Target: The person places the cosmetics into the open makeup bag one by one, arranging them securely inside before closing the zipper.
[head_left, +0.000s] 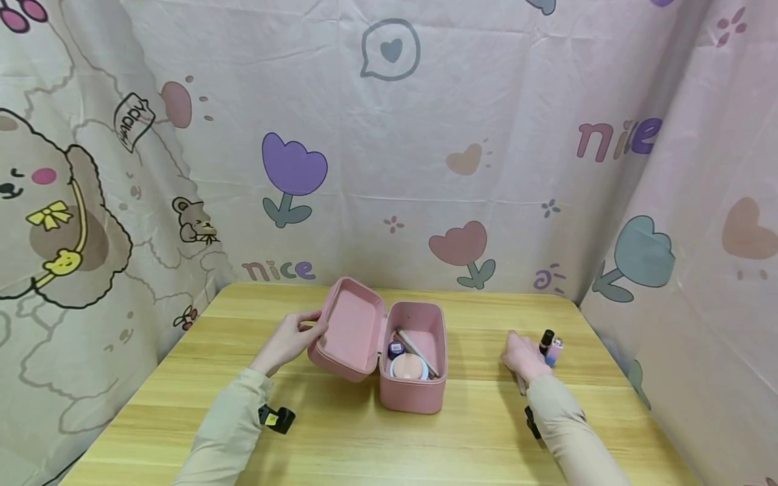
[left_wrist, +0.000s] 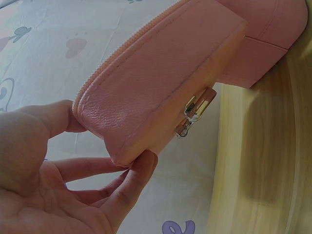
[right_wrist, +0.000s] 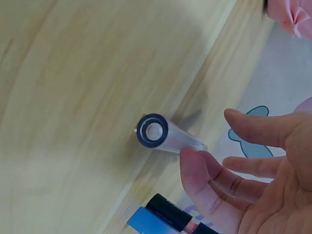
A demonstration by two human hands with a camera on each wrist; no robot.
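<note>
A pink cosmetic case point(head_left: 412, 398) stands on the table with its lid point(head_left: 352, 324) swung out to the left. My left hand point(head_left: 290, 343) holds the lid by its outer edge, thumb on one side and fingers on the other point(left_wrist: 97, 190). Inside the case lie a round powder compact point(head_left: 409, 367), a small dark-capped jar point(head_left: 396, 349) and a slim stick point(head_left: 418, 351). On the right, my right hand point(head_left: 524, 356) is at a pale tube with a dark ring at its end point(right_wrist: 168, 138). Its index fingertip meets the tube; the thumb stays apart.
Beside the right hand are a black-capped cosmetic tube point(head_left: 546, 341) and a blue-and-pink one point(head_left: 554, 352). The wooden table point(head_left: 340, 445) reaches back to a patterned curtain point(head_left: 377, 135), which also hangs along both sides. Black wrist-camera mounts point(head_left: 281, 420) are on both forearms.
</note>
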